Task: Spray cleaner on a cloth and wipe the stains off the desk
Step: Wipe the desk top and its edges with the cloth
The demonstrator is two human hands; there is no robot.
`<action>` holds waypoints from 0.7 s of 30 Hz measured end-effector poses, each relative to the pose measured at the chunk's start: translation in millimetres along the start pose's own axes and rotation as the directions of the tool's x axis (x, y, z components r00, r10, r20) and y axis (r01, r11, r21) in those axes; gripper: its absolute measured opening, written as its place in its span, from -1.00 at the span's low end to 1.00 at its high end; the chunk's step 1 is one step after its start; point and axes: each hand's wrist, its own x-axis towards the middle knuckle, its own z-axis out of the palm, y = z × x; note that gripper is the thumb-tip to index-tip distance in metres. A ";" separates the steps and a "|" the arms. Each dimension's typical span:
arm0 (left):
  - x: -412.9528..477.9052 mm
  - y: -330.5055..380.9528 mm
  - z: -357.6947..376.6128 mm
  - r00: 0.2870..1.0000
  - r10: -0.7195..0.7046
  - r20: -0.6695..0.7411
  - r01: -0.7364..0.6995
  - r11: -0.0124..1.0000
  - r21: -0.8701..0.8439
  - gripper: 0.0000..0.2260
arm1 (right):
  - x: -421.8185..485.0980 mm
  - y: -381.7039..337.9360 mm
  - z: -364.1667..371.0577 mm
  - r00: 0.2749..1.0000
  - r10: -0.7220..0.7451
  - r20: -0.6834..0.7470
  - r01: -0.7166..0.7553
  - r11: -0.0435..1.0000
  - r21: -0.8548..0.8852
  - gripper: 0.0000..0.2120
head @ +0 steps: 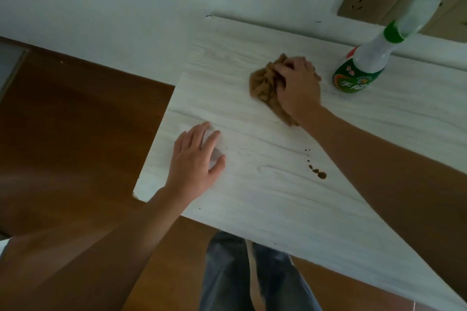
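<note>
Brown cloth (262,83) bunched far back on white worktop (278,209), gripped and pressed down by right hand (298,86) beside green spray bottle (358,68); left hand (195,159) flat, fingers spread, near left edge; brown stains (319,173) nearer front apparently unwiped; wiping judged barely begun.

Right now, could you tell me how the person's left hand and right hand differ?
The left hand lies flat, fingers straight, on the desk; the right hand grips the brown cloth. The left hand sits near the desk's left edge; the right hand is farther back, beside the spray bottle. Both are palm down on the desk.
</note>
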 end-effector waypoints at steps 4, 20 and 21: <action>28.7 -4.8 1.1 1.000 -0.028 -0.003 0.028 0.999 0.029 -0.50 | 11.7 -15.2 6.1 0.987 0.151 -0.046 -0.153 0.988 -0.032 -0.64; 29.9 -15.1 3.9 1.000 0.019 0.005 -0.019 0.999 0.043 -0.48 | -19.2 12.4 3.6 0.899 -0.421 0.121 0.432 0.898 -0.080 -0.68; 30.1 -15.0 4.2 1.000 0.019 0.003 -0.019 0.999 0.043 -0.48 | 3.7 16.2 1.4 0.912 -0.394 0.117 0.406 0.908 -0.107 -0.68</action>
